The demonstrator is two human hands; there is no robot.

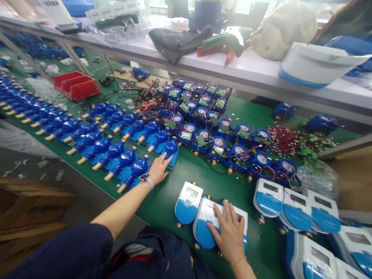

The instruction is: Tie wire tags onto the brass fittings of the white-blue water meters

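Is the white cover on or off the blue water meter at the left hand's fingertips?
Off: the blue water meter beside the left hand shows only its bare blue body, with nothing white over it.

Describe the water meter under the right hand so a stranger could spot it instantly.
On the green bench mat, near the front edge, three white-covered water meters sit in a cluster. The target is the middle one, with the person's right hand lying across it.
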